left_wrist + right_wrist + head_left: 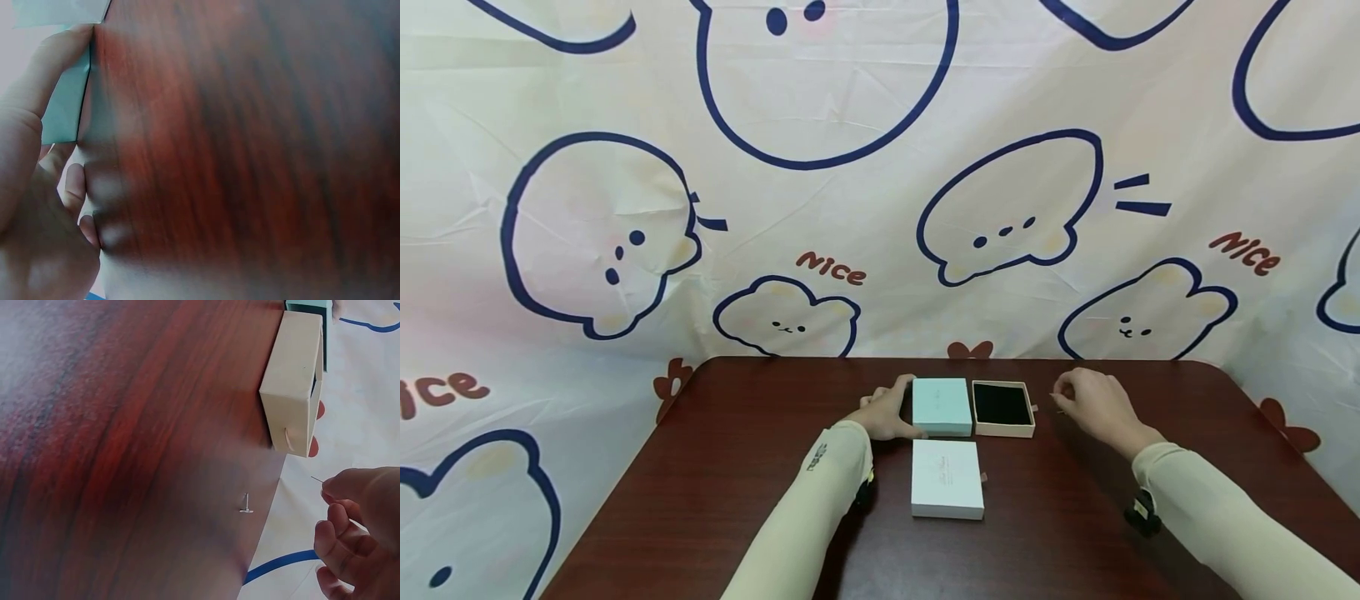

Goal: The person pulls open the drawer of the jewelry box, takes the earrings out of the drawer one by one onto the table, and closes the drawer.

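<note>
My left hand [886, 412] holds the mint-green box [942, 407] at its left side, thumb at the near corner and fingers toward the far one. In the left wrist view the thumb [47, 75] lies along the green box wall [67, 106]. Beyond the open tray's right side, my right hand [1097, 407] is raised over the table. Thumb and forefinger pinch a thin metal pin [317, 479]; its other end is hidden in the fingers. A small silver stud earring [246, 505] stands on the table below that hand.
A cream drawer tray [1004, 408] with a black lining and a small pull tab sits right of the mint box. Nearer the body lies a white lidded box [947, 479]. The brown table [737, 500] meets a printed cloth [887, 208] at its far edge.
</note>
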Action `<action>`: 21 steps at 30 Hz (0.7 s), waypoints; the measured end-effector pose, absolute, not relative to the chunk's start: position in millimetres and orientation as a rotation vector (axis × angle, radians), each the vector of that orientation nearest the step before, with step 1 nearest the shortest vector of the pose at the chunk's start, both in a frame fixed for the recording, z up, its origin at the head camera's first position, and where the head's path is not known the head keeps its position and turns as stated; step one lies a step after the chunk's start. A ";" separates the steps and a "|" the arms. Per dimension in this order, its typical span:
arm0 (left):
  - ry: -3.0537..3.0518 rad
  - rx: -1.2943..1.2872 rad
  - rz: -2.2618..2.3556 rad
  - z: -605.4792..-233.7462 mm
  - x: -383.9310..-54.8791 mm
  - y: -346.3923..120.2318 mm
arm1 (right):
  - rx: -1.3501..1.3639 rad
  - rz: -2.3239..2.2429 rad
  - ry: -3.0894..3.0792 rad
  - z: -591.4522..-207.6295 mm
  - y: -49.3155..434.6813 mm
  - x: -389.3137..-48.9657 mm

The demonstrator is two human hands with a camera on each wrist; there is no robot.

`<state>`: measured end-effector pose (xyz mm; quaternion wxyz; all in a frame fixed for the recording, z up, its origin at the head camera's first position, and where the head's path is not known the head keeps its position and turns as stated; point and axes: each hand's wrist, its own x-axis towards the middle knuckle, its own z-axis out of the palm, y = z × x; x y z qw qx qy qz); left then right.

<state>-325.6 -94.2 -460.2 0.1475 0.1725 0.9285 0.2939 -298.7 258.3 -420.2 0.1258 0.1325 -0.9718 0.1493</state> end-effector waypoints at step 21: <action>2.668 0.480 0.854 -459.4 -323.5 -94.8 | 0.329 0.546 -2.912 -431.0 268.8 -290.6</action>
